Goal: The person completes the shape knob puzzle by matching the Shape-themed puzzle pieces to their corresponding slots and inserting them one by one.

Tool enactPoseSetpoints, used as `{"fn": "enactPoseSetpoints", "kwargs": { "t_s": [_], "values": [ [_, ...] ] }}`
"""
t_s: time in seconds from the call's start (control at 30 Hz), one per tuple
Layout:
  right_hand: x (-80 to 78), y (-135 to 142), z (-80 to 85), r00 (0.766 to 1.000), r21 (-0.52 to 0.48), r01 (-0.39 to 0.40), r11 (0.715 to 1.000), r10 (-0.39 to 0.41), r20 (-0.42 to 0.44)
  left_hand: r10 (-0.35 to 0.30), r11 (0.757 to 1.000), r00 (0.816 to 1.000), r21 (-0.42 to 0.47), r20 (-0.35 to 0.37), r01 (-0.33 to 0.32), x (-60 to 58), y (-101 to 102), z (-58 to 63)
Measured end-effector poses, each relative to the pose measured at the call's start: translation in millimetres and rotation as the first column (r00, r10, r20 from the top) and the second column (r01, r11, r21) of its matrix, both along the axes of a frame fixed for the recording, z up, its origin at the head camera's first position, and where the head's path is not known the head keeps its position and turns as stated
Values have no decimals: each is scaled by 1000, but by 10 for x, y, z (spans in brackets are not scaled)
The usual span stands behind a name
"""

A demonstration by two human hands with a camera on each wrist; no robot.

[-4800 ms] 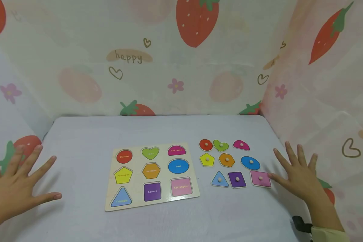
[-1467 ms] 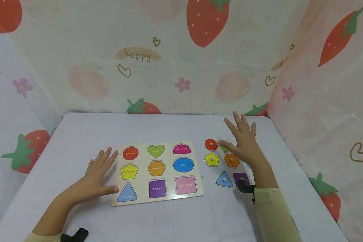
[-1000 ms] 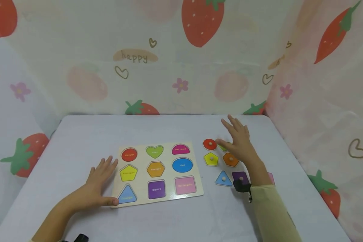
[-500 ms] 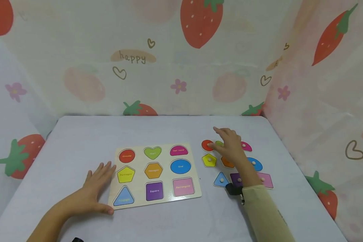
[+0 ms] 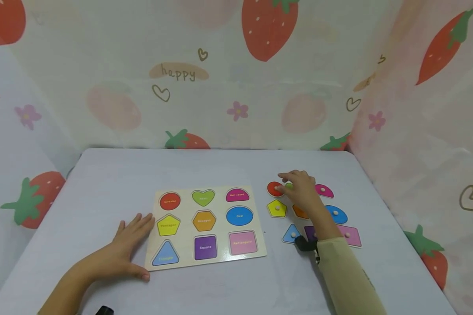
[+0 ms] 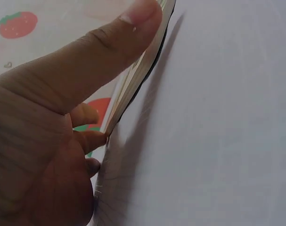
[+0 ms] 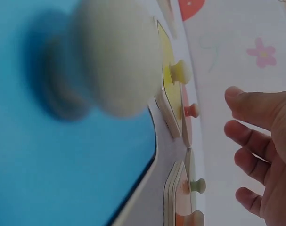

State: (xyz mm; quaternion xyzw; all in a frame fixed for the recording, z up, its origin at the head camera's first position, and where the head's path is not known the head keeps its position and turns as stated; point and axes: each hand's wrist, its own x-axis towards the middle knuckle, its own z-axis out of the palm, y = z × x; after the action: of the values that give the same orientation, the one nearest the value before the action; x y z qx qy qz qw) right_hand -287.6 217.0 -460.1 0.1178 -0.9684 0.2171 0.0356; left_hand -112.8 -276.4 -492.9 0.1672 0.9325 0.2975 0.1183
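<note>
A shape puzzle board with printed colored shapes lies on the white table. My left hand rests at its left edge, fingers spread, fingertips against the edge; the thumb lies near the lower left corner. To the right, my right hand hovers low over the knobbed pieces, thumb and fingers apart with nothing between them. Closest to its fingertips are the red circle piece and the green heart piece, mostly hidden by the hand. The orange hexagon piece is partly covered.
Other knobbed pieces lie around: yellow pentagon, magenta half round, blue oval, blue triangle, purple square and pink rectangle. Strawberry-print cloth stands behind and at both sides.
Both hands have come in from the table's sides. The left has settled at the board's left edge; the right has lowered over the pieces, its fingers drawing in toward the red circle and heart.
</note>
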Motion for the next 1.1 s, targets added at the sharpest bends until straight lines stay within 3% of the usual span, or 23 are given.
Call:
{"fn": "enactPoseSetpoints", "kwargs": {
  "t_s": [0.33,0.7,1.1],
  "values": [
    [-128,-4,-36,993,52,-17,999,11,113,16,1000,1000,-13,11,-16,0,29,10],
    [-235,-18,-105,983,24,-15,1000,11,181,30,999,999,-34,25,-29,-9,32,29],
    [-222,-19,-92,973,-14,19,1000,-15,230,36,999,999,-24,30,-36,-11,36,9]
  ]
}}
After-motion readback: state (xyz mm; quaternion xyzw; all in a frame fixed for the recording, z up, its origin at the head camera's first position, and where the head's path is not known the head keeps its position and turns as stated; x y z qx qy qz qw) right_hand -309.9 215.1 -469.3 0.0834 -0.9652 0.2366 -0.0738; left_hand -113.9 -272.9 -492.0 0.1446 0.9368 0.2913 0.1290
